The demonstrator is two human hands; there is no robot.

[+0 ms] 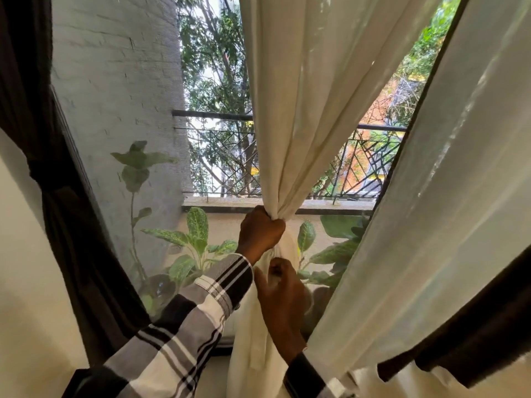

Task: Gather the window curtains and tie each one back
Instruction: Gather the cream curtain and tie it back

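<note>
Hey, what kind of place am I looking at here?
Most likely a room in a home, at a window onto a balcony. A cream curtain hangs over the glass, a metal railing runs outside, and potted plants stand below it.

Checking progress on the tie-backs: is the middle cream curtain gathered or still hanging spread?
Gathered. The left hand grips the cream curtain in a tight bunch; the right hand pinches fabric below. No tie visible.

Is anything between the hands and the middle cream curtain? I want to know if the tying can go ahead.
Nothing visible does. The left hand already grips the gathered cream curtain at its pinch point, and the right hand pinches the fabric just below. No tie-back shows in this view.
</note>
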